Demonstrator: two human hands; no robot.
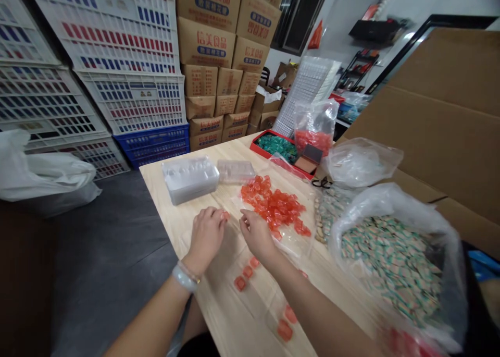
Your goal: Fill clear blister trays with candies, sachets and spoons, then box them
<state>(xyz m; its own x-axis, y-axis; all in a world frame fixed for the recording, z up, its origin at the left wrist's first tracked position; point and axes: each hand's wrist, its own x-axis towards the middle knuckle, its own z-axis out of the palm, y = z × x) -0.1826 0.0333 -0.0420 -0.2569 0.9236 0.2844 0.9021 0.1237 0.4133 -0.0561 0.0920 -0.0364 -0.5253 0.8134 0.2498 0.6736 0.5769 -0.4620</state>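
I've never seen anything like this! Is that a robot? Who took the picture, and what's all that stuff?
No robot here: it's a person with bare hands. The one picture comes from a camera on their head, looking forward and down.

The left hand holds a small red piece at its fingertips. I can't tell whether the right hand holds anything.

On the wooden table lie a red pile, loose red squares and clear plastic trays.

Observed glossy, translucent red pieces (279,207), heaped loosely on clear plastic (299,246). Found squarish red blocks (239,283) lying flat on wooden table (230,318). Noted small red piece (225,216) held in left hand (207,234).
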